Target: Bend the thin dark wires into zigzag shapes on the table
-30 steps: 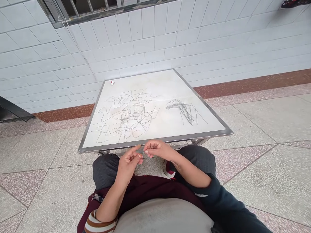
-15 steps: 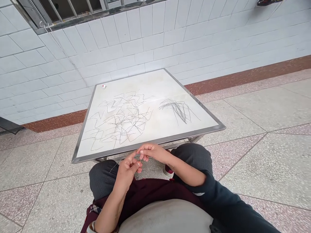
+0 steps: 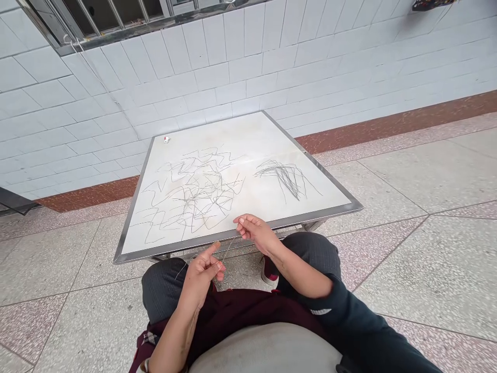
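Note:
My left hand (image 3: pixel 202 269) pinches a thin wire (image 3: pixel 227 250) between thumb and fingers, its index finger stretched forward. One end of this wire sticks out on the left, over my knee. My right hand (image 3: pixel 256 233) is closed near the table's front edge, its fingertips at the wire's upper end. Between the two hands the wire slants up to the right. Many bent, zigzag wires (image 3: pixel 202 194) lie tangled on the left half of the white table (image 3: pixel 248 134). A bundle of straighter dark wires (image 3: pixel 288 178) rests on the right half.
A small white and red item (image 3: pixel 166 139) sits at the table's far left corner. Grey metal edging (image 3: pixel 178 245) runs round the tabletop. Behind it stands a white tiled wall (image 3: pixel 217 72) with a barred window (image 3: pixel 116 15). My knees (image 3: pixel 165 287) are below the front edge.
My right hand has moved away from the left, up and to the right, so a length of wire now shows between them. My left hand has barely moved.

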A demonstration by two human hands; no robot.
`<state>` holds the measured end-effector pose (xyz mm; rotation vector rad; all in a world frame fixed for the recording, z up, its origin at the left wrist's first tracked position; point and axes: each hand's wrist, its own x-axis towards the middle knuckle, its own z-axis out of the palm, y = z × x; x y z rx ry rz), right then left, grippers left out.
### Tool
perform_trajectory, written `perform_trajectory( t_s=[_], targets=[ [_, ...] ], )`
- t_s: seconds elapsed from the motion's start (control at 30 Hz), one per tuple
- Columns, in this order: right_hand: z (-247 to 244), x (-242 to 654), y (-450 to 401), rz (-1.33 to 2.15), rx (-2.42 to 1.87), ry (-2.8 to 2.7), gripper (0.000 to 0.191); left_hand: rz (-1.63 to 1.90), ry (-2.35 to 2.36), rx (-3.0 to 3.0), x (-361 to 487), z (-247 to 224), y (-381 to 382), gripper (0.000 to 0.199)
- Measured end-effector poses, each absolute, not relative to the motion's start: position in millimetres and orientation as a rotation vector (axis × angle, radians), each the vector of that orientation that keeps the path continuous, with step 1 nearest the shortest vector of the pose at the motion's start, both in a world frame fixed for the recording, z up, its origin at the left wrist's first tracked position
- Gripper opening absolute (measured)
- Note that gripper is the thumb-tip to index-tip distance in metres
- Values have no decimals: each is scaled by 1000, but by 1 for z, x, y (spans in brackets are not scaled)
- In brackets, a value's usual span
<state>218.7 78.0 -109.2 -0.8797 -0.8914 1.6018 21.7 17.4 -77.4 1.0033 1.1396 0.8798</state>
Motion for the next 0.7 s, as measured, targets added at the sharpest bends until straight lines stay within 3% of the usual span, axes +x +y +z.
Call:
perform_trajectory(
  t_s=[0.27, 0.53, 0.7],
  targets=[
    [-104, 206, 63, 1855, -732, -1116, 25, 886, 1173, 996, 26, -70, 30, 85],
    [-110, 207, 69, 1803, -796, -1024, 25, 1079, 1221, 1116, 41, -69, 52, 61],
    [-117, 214, 76, 1626, -961, -1213, 24, 1087, 1224, 1121, 49, -80, 70, 60]
  ],
)
